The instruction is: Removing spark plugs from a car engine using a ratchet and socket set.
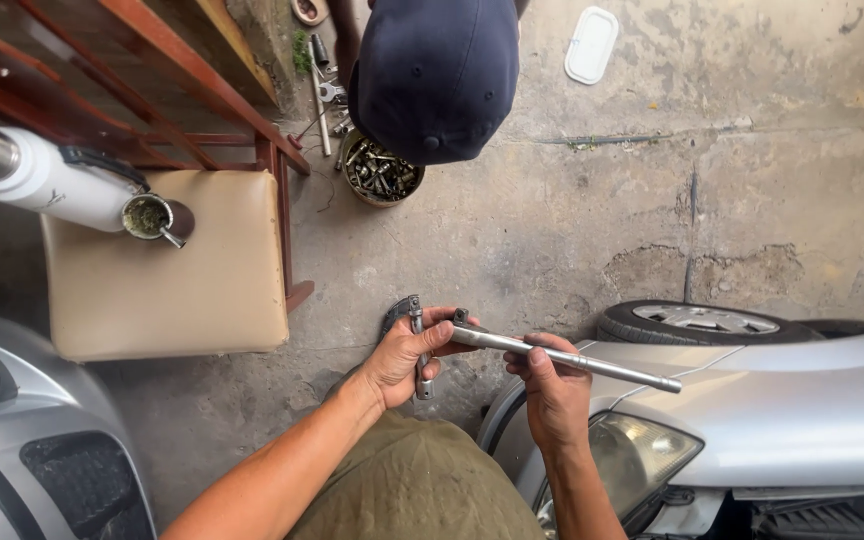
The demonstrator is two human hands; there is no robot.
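My left hand (pixel 407 355) grips the head end of a long steel wrench, where a short metal crosspiece (pixel 419 350) hangs down between my fingers. My right hand (pixel 550 378) holds the wrench's long silver shaft (pixel 592 364) near its middle; the shaft runs to the right and ends over a silver car fender (pixel 782 400). Both hands are in front of my olive-clad lap.
A tan padded chair (pixel 167 275) with a red frame holds a white thermos (pixel 47 180) and a small cup (pixel 147 216). A person in a dark cap (pixel 437 75) crouches by a tin of bolts (pixel 382 170). A wheel (pixel 697 322), a headlight (pixel 637 455) and another silver car (pixel 12 430) flank me.
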